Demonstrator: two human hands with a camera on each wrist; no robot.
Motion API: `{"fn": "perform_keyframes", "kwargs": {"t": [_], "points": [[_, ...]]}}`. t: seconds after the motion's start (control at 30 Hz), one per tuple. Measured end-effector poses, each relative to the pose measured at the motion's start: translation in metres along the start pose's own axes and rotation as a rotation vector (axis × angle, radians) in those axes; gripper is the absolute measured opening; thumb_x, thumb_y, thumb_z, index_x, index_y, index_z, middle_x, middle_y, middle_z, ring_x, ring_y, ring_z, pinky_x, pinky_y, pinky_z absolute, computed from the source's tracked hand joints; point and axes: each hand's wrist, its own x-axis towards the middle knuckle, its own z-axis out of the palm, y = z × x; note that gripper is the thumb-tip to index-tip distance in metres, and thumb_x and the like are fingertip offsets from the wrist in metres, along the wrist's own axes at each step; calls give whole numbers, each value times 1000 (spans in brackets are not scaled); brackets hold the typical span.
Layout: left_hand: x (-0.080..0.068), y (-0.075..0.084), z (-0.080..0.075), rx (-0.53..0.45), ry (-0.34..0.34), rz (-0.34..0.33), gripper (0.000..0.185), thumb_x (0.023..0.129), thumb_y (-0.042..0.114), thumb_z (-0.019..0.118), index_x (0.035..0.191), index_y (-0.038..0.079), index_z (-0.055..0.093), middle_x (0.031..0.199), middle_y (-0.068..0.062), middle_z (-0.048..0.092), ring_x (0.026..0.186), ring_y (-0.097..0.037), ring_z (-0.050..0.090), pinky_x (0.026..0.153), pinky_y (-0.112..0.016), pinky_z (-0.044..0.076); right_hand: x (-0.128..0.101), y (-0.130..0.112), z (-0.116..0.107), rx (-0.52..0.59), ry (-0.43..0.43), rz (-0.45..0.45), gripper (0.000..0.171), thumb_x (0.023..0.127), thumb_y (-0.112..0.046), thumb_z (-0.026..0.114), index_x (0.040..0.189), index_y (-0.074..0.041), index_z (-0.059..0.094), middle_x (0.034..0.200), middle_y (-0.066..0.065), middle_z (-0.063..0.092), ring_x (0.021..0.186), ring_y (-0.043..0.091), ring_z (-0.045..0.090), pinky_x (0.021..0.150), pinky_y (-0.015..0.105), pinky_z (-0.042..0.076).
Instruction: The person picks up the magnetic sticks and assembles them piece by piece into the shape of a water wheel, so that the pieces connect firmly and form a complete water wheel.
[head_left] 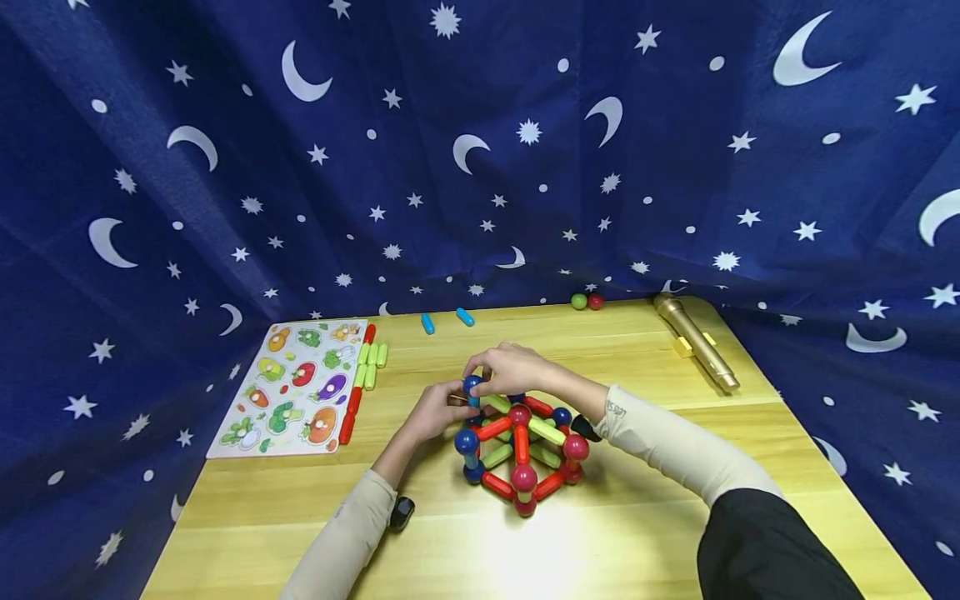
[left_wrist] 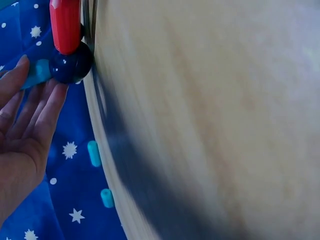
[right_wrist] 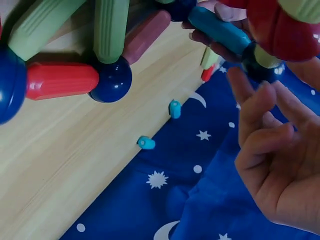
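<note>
My right hand point(right_wrist: 280, 160) fills the 4 o'clock corner, palm showing, fingers loosely bent, their tips reaching up to a dark blue ball point(right_wrist: 263, 70) at about 2 o'clock. A teal rod point(right_wrist: 220, 31) runs from that ball up toward 12 o'clock, and the fingers of my other hand point(right_wrist: 210, 42) show behind it. A fat red piece point(right_wrist: 280, 30) sits above the ball at 1 o'clock. At 10 o'clock another dark blue ball point(right_wrist: 112, 80) joins a red rod point(right_wrist: 62, 80), a green rod point(right_wrist: 111, 27) and a brownish-red rod point(right_wrist: 145, 37) over the wooden table point(right_wrist: 60, 165). Two small teal pieces point(right_wrist: 160, 125) lie by the table's edge near the centre, against the starred blue cloth point(right_wrist: 165, 210) at 6 o'clock.
</note>
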Motion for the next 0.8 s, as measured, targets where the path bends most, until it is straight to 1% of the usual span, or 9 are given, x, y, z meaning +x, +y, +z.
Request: {"fn": "perform_keyframes", "kwargs": {"t": [0.1, 0.17, 0.23, 0.27, 0.37, 0.43, 0.5, 0.6, 0.8], "points": [[0, 0, 0, -7, 0, 8, 28, 85, 12, 74, 113, 7, 68, 108, -14, 73, 99, -28, 71, 80, -31, 58, -9, -2, -4, -3, -5, 10, 39, 90, -38, 67, 127, -23, 64, 103, 1, 75, 70, 7, 62, 66, 28, 49], [-1, 0, 0, -18, -6, 18, 30, 85, 13, 75, 114, 7, 68, 108, -14, 72, 98, -28, 71, 81, -32, 58, -24, -4, -10, -6, 18, 31, 45, 91, -41, 65, 132, -24, 60, 109, 2, 73, 76, 10, 64, 72, 32, 50], [-1, 0, 0, -30, -13, 20, 32, 85, 13, 75, 115, 7, 68, 109, -15, 72, 99, -29, 71, 82, -33, 58, -46, -7, -16, -19, 73, 61, 49, 90, -45, 66, 134, -24, 58, 113, 3, 72, 86, 14, 65, 76, 35, 50], [-1, 1, -1, -28, -17, 24, 32, 85, 14, 75, 116, 7, 67, 108, -15, 72, 99, -29, 71, 83, -33, 58, -59, -8, -19, -31, 105, 88, 50, 88, -47, 66, 133, -25, 58, 113, 3, 71, 90, 15, 65, 76, 36, 50], [-2, 2, -1, -21, -14, 22, 33, 85, 13, 75, 116, 7, 67, 107, -15, 72, 99, -28, 71, 83, -32, 58, -97, -8, -17, -72, 161, 180, 53, 81, -53, 72, 125, -24, 62, 106, 1, 70, 88, 17, 64, 68, 34, 48], [-2, 3, -1, -14, -10, 26, 32, 85, 13, 74, 116, 6, 67, 107, -15, 72, 99, -29, 71, 83, -32, 58, -118, -6, -10, -94, 150, 250, 55, 76, -57, 75, 118, -23, 63, 96, -3, 69, 79, 14, 61, 61, 31, 44], [-3, 3, -2, -12, -11, 25, 32, 85, 12, 74, 116, 6, 67, 107, -15, 72, 100, -29, 71, 83, -32, 58, -134, -4, 0, -81, 134, 302, 55, 73, -57, 77, 113, -22, 64, 84, -7, 67, 70, 10, 57, 56, 29, 41], [-3, 2, -2, 1, -14, 23, 32, 86, 14, 74, 117, 7, 66, 109, -14, 72, 101, -29, 70, 84, -33, 58, -148, -1, 13, -30, 147, 336, 49, 73, -55, 78, 106, -21, 65, 73, -12, 65, 63, 6, 54, 54, 28, 40], [-5, 0, 0, 53, -1, 32, 30, 86, 16, 74, 114, 9, 69, 107, -13, 73, 99, -28, 71, 83, -33, 58, -157, 2, 25, 15, 201, 336, 43, 70, -50, 82, 99, -22, 66, 78, -11, 70, 66, 6, 56, 57, 28, 40]]}}
